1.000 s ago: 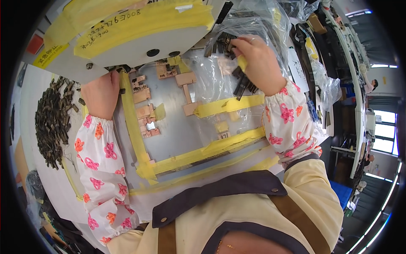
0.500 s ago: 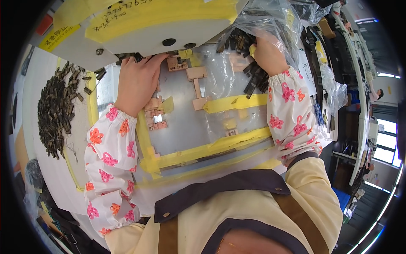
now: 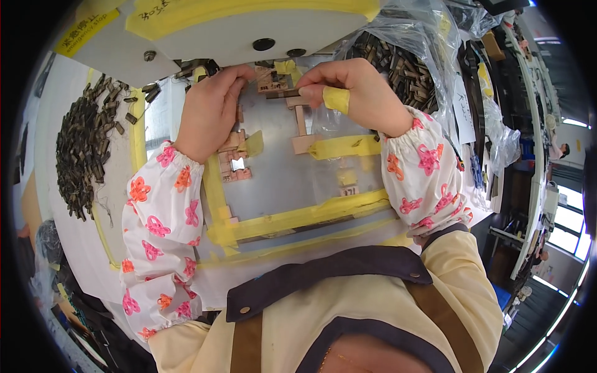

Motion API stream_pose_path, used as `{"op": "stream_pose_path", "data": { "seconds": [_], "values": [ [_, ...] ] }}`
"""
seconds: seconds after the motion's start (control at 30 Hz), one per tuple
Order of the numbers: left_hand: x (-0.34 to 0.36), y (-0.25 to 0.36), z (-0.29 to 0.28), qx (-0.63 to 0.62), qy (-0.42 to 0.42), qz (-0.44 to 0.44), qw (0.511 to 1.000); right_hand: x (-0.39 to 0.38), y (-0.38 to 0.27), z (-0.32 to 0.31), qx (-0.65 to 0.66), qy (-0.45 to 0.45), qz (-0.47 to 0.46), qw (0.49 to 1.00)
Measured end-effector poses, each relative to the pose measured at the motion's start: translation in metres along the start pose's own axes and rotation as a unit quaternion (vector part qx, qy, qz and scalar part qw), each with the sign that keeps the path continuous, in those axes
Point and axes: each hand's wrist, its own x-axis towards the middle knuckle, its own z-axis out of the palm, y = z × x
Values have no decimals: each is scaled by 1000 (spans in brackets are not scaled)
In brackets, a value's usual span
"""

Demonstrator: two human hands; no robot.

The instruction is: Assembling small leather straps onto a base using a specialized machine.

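Note:
My right hand [image 3: 364,96], with a yellow wrap on its thumb, pinches a thin dark strip [image 3: 280,94] just in front of a small pinkish block [image 3: 264,79] at the back of the metal plate [image 3: 261,180]. My left hand [image 3: 208,115] reaches to the left of that block, fingers curled together; whatever is between its fingertips is too small to make out. Pinkish blocks [image 3: 236,168] and yellow tape [image 3: 342,147] lie on the plate, and small dark pieces [image 3: 202,71] sit under the machine's edge.
A grey machine housing [image 3: 211,34] overhangs the back. A heap of dark pieces [image 3: 81,149] lies left, another [image 3: 404,74] right, among clear plastic [image 3: 491,118]. Farther right are long benches [image 3: 538,211] and another person [image 3: 563,149].
My left hand has moved right and away from me, to the back of the plate. My right hand has left the plastic bag, moving left, and now holds a dark strip.

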Motion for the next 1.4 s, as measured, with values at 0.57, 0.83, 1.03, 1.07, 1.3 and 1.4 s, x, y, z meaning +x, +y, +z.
{"op": "stream_pose_path", "data": {
  "seconds": [0.57, 0.83, 1.03, 1.07, 1.3, 1.4],
  "values": [
    [2, 7, -2, -41, -61, -48, 996, 4, 12, 12, 109, 2, 53, 993],
    [2, 5, 0, 137, -42, 25, 989, 8, 22, -3, -206, 78, -152, 964],
    [3, 5, -1, 147, -43, 50, 987, 16, 32, -6, -241, 84, -192, 948],
    [3, 5, -1, 145, -45, 49, 987, 16, 32, -6, -240, 85, -192, 948],
    [4, 9, -2, 131, -37, 62, 989, 18, 29, -4, -218, 102, -191, 952],
    [4, 8, 1, 170, -40, 118, 977, 19, 27, 1, -214, 117, -193, 950]
  ]
}}
